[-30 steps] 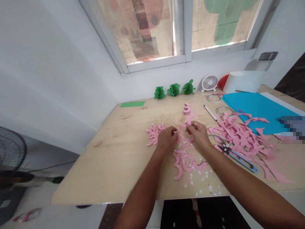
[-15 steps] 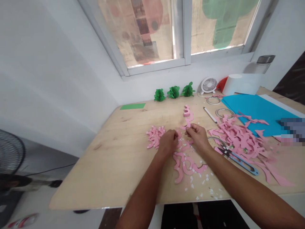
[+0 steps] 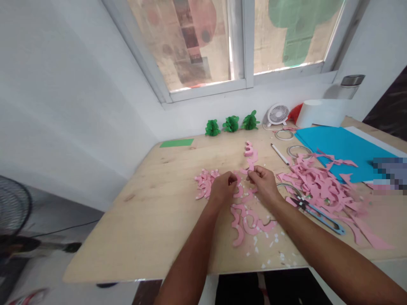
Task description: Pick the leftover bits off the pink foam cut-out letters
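My right hand (image 3: pixel 265 183) pinches a pink curved paper cutout (image 3: pixel 244 171) between thumb and finger, low over the table. Beside it my left hand (image 3: pixel 223 186) is closed, its fingertips pressed together; whatever they hold is too small to make out. A pile of pink curved cutouts (image 3: pixel 202 183) lies against the left hand's outer side. Loose pink cutouts (image 3: pixel 252 223) spread between my forearms, among small white paper bits (image 3: pixel 271 242). Beyond my hands are more pink cutouts (image 3: pixel 249 149), some stacked.
Blue-handled snips (image 3: pixel 324 218) lie beside a heap of pink paper scraps (image 3: pixel 327 186) on the right. Behind are a white pen (image 3: pixel 280 154), tape rolls (image 3: pixel 299 151), blue sheets (image 3: pixel 346 146) and a small white fan (image 3: pixel 277 115). Green paper figures (image 3: pixel 231 123) stand along the wall.
My left fingertips have shifted slightly. My right hand keeps its pinch on the pink cutout. The camera view has moved a little.
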Demonstrator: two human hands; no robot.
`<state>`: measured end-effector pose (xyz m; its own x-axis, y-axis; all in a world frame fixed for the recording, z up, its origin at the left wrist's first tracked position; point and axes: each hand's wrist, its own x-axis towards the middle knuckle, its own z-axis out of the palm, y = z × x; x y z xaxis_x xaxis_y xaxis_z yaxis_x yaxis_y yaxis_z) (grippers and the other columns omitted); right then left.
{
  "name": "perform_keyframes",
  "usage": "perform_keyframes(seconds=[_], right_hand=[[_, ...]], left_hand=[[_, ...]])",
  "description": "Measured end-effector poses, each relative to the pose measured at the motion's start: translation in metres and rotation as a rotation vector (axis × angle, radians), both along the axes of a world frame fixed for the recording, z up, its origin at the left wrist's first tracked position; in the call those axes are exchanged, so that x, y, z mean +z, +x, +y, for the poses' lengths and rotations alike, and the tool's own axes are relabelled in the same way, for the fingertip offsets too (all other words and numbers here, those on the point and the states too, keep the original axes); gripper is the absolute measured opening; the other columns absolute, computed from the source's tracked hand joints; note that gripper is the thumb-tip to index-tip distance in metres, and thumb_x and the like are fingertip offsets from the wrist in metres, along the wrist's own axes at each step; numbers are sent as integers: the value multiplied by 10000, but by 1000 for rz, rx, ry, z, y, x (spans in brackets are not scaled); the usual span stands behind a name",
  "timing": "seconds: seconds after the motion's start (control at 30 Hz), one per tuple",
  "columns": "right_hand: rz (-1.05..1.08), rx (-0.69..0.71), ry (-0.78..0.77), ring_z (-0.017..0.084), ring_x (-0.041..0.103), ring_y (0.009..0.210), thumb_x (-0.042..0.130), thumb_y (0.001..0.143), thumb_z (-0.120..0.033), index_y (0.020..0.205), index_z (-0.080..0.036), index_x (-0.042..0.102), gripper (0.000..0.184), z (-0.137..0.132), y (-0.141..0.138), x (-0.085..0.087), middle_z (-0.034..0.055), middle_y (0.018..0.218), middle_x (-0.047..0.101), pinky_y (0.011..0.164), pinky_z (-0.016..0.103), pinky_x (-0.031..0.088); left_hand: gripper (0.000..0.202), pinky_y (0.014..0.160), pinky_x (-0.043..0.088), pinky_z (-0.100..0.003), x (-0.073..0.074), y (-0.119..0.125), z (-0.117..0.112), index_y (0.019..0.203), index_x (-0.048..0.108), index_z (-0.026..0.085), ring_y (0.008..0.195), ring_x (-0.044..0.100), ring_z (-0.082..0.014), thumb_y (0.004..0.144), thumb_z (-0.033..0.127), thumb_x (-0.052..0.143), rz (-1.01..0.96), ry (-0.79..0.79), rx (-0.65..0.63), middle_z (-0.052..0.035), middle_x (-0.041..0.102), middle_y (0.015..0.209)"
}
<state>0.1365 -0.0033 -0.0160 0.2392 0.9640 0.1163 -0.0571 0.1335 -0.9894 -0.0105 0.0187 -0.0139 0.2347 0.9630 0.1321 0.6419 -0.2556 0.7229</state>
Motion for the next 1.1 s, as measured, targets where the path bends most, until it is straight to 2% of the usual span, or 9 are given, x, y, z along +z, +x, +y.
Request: perform_keyframes(seconds=[0.1, 0.23, 0.43, 0.6, 0.87, 1.1], right_hand=[[6, -2, 5, 98, 450, 466, 580, 699, -287, 576, -176, 552, 168, 0, 0, -1, -25, 508, 558, 470, 209, 333], [4, 1, -5, 95, 452, 468, 579, 699, -273, 580, -175, 553, 156, 1, 0, -1, -27, 508, 559, 478, 208, 335], [-5, 8, -15, 100, 466, 473, 578, 700, -272, 569, -176, 538, 167, 1, 0, 1, -21, 514, 564, 485, 212, 344], [-13, 5, -30, 97, 462, 476, 572, 702, -270, 568, -175, 536, 168, -1, 0, 4, -21, 517, 563, 493, 211, 349], [-19, 11, -39, 102, 476, 488, 569, 704, -282, 580, -171, 542, 169, -1, -1, 2, -15, 527, 567, 493, 210, 352], [-20, 13, -35, 101, 450, 458, 583, 687, -323, 557, -178, 535, 200, 1, 0, -2, -11, 512, 573, 457, 210, 320]], left_hand=[[166, 598, 396, -237, 1, -5, 3, 768, 620, 185, 646, 562, -135, 659, 113, 517, -4, 8, 15, 1, 631, 680], [204, 605, 416, -239, 4, -10, 4, 797, 649, 184, 657, 580, -139, 661, 119, 511, -31, -4, -49, -3, 652, 699], [179, 583, 436, -235, 6, -11, 6, 782, 667, 162, 652, 581, -137, 656, 140, 542, -282, -89, -110, -24, 662, 719], [176, 533, 433, -224, 6, -10, 5, 787, 655, 147, 577, 557, -115, 630, 158, 576, -533, -226, -66, -16, 635, 667], [269, 528, 420, -211, 14, -16, 5, 855, 650, 133, 582, 567, -110, 589, 178, 654, -674, -324, -70, -14, 619, 646], [269, 490, 400, -204, 17, -30, 8, 823, 653, 133, 545, 556, -102, 580, 225, 720, -761, -423, -75, -25, 630, 639]])
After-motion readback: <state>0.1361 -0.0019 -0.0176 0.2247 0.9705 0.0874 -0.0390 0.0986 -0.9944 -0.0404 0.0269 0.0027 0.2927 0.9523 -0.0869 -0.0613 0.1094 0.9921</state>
